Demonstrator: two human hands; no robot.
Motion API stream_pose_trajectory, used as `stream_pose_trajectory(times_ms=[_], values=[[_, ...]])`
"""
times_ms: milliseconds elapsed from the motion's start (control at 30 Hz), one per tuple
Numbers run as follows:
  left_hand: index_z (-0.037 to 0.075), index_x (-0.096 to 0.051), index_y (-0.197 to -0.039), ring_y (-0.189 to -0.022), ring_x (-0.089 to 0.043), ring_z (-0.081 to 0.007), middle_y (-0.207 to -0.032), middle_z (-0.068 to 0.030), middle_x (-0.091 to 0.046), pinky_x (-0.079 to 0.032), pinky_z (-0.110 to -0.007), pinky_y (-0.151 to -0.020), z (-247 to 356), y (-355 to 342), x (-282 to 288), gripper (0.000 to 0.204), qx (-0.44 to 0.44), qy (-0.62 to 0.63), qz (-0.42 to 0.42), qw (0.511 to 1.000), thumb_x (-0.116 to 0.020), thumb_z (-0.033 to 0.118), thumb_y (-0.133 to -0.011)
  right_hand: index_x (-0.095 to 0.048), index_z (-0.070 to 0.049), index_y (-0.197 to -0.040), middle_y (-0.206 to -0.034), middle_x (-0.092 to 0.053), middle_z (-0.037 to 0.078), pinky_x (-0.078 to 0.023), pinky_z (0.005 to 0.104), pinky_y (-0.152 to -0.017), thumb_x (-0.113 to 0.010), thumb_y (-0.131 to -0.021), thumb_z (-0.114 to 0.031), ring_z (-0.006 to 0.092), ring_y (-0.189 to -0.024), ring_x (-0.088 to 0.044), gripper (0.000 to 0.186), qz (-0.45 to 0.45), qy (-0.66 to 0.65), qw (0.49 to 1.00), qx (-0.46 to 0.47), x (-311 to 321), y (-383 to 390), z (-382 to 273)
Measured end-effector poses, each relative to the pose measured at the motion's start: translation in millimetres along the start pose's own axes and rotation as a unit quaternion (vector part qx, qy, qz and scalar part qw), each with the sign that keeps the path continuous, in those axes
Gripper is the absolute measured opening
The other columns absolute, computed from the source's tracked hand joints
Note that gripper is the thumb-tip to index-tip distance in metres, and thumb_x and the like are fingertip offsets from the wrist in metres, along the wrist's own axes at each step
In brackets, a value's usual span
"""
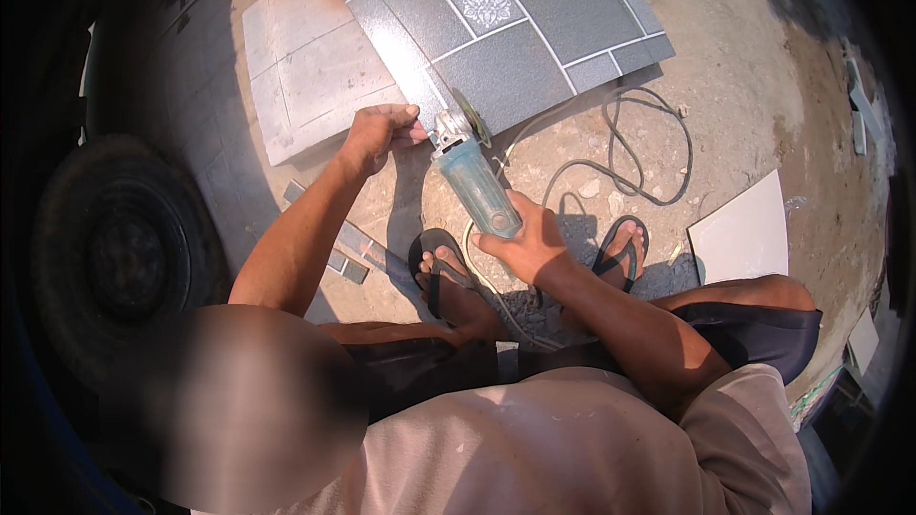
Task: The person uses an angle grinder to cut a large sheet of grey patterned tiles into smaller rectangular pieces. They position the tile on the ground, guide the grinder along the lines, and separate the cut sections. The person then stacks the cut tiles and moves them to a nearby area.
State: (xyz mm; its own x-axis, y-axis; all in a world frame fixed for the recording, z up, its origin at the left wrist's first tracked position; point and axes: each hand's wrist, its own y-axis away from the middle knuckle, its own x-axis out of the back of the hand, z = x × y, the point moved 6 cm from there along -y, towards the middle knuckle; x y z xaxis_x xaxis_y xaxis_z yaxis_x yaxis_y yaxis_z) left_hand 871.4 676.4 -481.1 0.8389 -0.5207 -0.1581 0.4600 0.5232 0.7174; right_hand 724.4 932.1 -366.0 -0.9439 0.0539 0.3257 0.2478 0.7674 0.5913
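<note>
My right hand [531, 240] grips the body of a teal angle grinder [480, 193], its metal head pointing away from me. The grinder's disc [470, 116] stands at the near edge of a grey patterned floor tile [510, 67] with white lines and flower motifs. Close to the grinder head, my left hand [382, 136] is closed, thumb and fingers pinching the tile's near left corner. Glare brightens the tile's left strip. Under it lies a paler tile [320, 81], sticking out to the left.
A dark power cord [625, 167] loops over the concrete floor to the right. Narrow tile offcuts [363, 246] lie by my left sandal [441, 272]. A plain cream tile piece [744, 234] rests near my right knee. At the left stands a large black wheel [129, 262].
</note>
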Motion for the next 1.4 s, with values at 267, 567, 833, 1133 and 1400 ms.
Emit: stream_pose_trajectory(times_ms=[267,567,833,1133,1400], values=[[-0.005,-0.072,-0.111,-0.086,-0.077,-0.0228,-0.097,-0.0149,-0.077,-0.066,-0.034,-0.082,0.3,-6.0,-0.6,0.023,0.022,0.015,0.001,1.000,-0.076,0.016,-0.102,-0.067,0.006,-0.121,-0.105,-0.075,0.028,-0.057,0.0468,-0.088,-0.087,-0.080,-0.035,0.0420,-0.100,-0.075,0.061,0.038,0.007,0.999,0.002,-3.0,0.4,6.9],[-0.005,-0.072,-0.109,-0.083,-0.076,-0.0237,-0.094,-0.0141,-0.075,-0.066,-0.036,-0.081,-3.0,-6.4,2.1,0.023,0.022,0.018,-0.011,1.000,-0.077,0.017,-0.102,-0.066,0.004,-0.131,-0.110,-0.077,0.019,-0.057,0.0391,-0.092,-0.086,-0.085,-0.022,0.0243,-0.103,-0.073,0.056,0.003,-0.053,0.999,-0.002,0.2,-9.2,-19.0],[-0.005,-0.075,-0.109,-0.079,-0.077,-0.0222,-0.091,-0.0137,-0.078,-0.067,-0.038,-0.078,-6.7,-6.3,1.0,0.022,0.014,0.031,0.002,0.999,-0.079,0.016,-0.101,-0.066,0.007,-0.129,-0.108,-0.076,0.027,-0.058,0.0447,-0.089,-0.088,-0.083,-0.029,0.0356,-0.098,-0.076,0.062,0.033,-0.089,0.994,0.061,-9.6,-25.4,-2.4],[-0.004,-0.076,-0.109,-0.077,-0.075,-0.0191,-0.092,-0.0116,-0.078,-0.066,-0.036,-0.077,-12.8,-5.4,4.5,0.020,0.007,0.045,-0.010,0.999,-0.078,0.014,-0.100,-0.063,0.010,-0.135,-0.106,-0.076,0.029,-0.058,0.0449,-0.087,-0.089,-0.082,-0.039,0.0373,-0.093,-0.076,0.077,0.016,-0.010,1.000,0.005,-7.8,-32.2,-15.6],[-0.006,-0.078,-0.112,-0.078,-0.074,-0.0192,-0.096,-0.0127,-0.079,-0.065,-0.036,-0.076,-12.0,-2.9,-0.3,0.023,-0.007,0.035,-0.016,0.999,-0.077,0.014,-0.101,-0.064,0.008,-0.135,-0.107,-0.076,0.028,-0.058,0.0464,-0.088,-0.089,-0.081,-0.039,0.0391,-0.095,-0.075,0.075,0.057,-0.014,0.996,0.064,-16.9,-45.2,3.5]])
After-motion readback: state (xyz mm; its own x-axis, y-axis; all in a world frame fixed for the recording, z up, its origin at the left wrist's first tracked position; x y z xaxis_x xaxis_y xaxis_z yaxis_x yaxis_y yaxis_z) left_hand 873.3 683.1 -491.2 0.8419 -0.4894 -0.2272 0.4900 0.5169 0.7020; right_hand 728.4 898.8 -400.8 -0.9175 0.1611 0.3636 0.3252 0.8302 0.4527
